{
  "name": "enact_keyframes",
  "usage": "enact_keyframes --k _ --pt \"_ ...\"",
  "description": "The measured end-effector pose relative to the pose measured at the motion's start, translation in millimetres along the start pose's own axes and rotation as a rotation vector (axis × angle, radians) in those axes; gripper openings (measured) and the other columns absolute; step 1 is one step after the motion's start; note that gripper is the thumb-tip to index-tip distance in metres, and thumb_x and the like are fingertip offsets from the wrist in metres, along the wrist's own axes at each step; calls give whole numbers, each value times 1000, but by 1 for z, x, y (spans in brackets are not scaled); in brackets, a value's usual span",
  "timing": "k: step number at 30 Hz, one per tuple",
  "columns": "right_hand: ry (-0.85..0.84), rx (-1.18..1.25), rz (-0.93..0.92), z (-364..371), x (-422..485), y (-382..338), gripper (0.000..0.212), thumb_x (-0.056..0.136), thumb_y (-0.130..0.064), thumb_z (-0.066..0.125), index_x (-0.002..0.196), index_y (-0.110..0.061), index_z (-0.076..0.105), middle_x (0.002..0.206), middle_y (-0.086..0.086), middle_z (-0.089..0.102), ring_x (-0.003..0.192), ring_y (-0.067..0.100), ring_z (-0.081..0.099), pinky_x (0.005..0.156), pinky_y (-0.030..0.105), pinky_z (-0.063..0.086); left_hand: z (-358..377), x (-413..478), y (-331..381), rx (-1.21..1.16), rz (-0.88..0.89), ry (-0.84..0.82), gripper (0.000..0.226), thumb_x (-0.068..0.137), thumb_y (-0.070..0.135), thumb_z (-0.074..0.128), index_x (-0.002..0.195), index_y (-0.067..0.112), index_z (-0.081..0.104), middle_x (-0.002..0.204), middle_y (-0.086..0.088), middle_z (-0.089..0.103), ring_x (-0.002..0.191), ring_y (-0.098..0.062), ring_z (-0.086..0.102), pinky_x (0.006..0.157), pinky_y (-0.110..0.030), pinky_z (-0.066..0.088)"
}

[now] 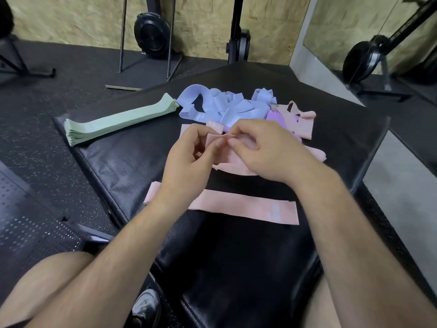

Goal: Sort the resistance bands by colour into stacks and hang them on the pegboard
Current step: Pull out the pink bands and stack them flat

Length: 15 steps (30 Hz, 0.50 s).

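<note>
Tightly, left grip (189, 155), right grip (267, 152): pink band (213, 140)

The green band stack (120, 123) lies flat and neat at 10 o'clock. Periwinkle bands (222, 107) heap tangled at 12 o'clock, with a purple band (275, 118) and crumpled pink bands (305, 124) at 1 o'clock. At centre is a bunched pink band (212, 139), with 1 flat pink band (248, 209) at its 6 o'clock.

pink band (214, 125) printed "15" beside smaller blurred letters, flat pink band (246, 208) mark unreadable
</note>
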State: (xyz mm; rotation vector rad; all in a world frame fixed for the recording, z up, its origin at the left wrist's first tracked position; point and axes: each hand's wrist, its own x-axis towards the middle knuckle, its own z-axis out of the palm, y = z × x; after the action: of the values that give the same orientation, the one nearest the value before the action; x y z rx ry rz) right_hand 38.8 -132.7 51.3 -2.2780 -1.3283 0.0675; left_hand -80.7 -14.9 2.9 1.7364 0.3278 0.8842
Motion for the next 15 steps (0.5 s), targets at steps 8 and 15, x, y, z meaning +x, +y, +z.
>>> enact_keyframes --k 8,15 --pt "-153 -14 103 -51 -20 -36 20 94 -51 61 86 -34 68 83 -14 62 74 4 55 70 29 45 -16 2 20 -140 -35 -195 11 85 23 71 79 24 62 69 3 61 65 -18 53 61 -31 39" --pt "-353 75 158 5 -4 -28 34 92 -57 61 87 -24 68 77 -10 63 71 10 56 66 28 43 -55 3 -6 -2 -300 -264 16 80 18 76 75 15 61 67 -2 63 59 -16 52 55 -24 39"
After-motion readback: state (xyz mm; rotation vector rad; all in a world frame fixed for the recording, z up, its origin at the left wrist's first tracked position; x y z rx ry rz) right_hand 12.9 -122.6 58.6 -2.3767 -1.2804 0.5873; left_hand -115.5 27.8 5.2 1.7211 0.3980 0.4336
